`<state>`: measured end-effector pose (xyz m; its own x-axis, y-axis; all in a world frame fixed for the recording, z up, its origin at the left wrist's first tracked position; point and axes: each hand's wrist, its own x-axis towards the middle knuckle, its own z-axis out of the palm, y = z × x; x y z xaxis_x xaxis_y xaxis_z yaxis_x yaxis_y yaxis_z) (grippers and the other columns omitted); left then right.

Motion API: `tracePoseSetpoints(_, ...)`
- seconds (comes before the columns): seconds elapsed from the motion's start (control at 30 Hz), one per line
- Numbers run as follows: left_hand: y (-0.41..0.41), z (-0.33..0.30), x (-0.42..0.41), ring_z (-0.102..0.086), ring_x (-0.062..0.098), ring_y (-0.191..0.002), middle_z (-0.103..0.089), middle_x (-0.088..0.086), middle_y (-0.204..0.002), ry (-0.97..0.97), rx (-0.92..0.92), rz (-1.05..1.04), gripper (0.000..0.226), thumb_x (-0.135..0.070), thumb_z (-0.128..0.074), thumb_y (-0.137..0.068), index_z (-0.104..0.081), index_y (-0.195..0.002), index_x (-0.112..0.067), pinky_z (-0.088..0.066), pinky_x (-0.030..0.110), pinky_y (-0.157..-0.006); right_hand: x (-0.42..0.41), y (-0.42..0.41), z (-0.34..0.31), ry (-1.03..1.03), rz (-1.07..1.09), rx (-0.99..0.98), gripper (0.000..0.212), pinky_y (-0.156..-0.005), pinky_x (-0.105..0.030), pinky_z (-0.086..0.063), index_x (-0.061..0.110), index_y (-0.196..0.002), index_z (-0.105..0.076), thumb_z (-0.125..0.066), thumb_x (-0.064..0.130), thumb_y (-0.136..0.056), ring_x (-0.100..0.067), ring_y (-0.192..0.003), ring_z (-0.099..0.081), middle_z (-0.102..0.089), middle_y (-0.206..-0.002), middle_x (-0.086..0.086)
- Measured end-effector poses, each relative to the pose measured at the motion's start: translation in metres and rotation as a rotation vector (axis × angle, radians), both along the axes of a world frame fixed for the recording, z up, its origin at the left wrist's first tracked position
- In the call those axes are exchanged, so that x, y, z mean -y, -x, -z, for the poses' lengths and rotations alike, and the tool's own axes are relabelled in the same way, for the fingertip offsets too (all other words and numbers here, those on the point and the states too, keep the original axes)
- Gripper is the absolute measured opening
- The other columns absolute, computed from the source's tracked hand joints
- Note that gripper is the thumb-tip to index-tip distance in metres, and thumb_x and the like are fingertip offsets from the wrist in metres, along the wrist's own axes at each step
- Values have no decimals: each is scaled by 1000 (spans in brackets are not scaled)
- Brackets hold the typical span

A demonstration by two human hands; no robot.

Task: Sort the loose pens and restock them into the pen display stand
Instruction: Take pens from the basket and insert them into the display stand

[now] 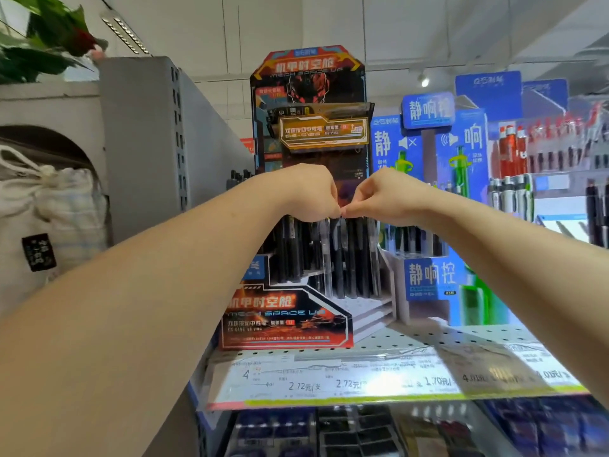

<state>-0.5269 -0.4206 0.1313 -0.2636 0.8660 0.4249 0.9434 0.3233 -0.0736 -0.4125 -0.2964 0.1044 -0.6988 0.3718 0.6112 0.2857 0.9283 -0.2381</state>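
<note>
1. Where the shelf's front edge (329,377) carries its price strip, no loose pens lie in view.
2. Above it, the left hand (304,192) and right hand (384,196) meet fingertip to fingertip, both pinched over the pen tops; whether either grips a pen I cannot tell.
3. Behind them, the pen display stand (296,311) at the shelf's left end holds many upright black pens (342,258), so restocking looks well advanced.
4. The hands hide the upper slots; what remains is unclear.
</note>
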Motion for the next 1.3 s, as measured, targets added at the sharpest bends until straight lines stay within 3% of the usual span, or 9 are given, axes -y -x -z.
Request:
tracePoseSetpoints(0.1,0,-1,-2,-64,18,-87,-69,-1,-94,-5,-12,-16,21,-40,-60,-94,-73,-95,-23,-55,35,-80,-1,0,1,-3,7,-11,34,-52,-24,-36,21,-63,-67,-73,46,-86,-8,-57,-50,-54,-54,10)
tracePoseSetpoints(0.23,3,0,-5,-64,19,-86,-69,0,-92,-19,-3,-12,21,-39,-61,-94,-73,-92,-22,-54,35,-76,-2,-1,0,45,-27,-23,23,-58,-23,-40,31,-65,-71,-73,39,-87,-3,-68,-57,-62,-57,21)
tracePoseSetpoints(0.37,1,0,-1,-64,17,-86,-70,-2,-89,-29,26,1,21,-41,-62,-93,-74,-91,-24,-52,32,-72,2,-1,2,49,-60,-30,18,-62,-22,-43,29,-70,-73,-72,33,-88,-4,-75,-59,-68,-76,13)
tracePoseSetpoints(0.47,-2,0,4,-64,14,-84,-69,-6,-84,-49,48,20,17,-39,-62,-93,-74,-92,-27,-50,28,-67,7,-3,-1,47,-60,2,13,-63,-18,-40,34,-76,-74,-72,32,-89,1,-80,-58,-68,-82,17)
tracePoseSetpoints(0.7,-2,3,6,-63,16,-86,-69,-2,-90,-81,44,3,20,-37,-63,-93,-75,-95,-20,-52,30,-70,7,-2,-5,61,-69,-25,17,-60,-20,-40,30,-70,-73,-72,30,-87,-2,-73,-57,-68,-77,14)
tracePoseSetpoints(1.17,-7,3,7,-65,20,-90,-71,3,-95,-100,50,-19,21,-32,-60,-94,-75,-98,-18,-56,36,-81,5,-5,-13,145,-117,13,9,-69,-20,-44,29,-72,-81,-83,29,-81,-5,-85,-65,-77,-83,11)
tracePoseSetpoints(1.3,-6,4,7,-66,21,-89,-71,3,-92,-102,58,-22,20,-32,-60,-94,-75,-95,-18,-56,36,-79,6,-2,-15,110,-115,5,8,-70,-21,-46,28,-73,-80,-84,25,-79,-4,-80,-64,-77,-81,10)
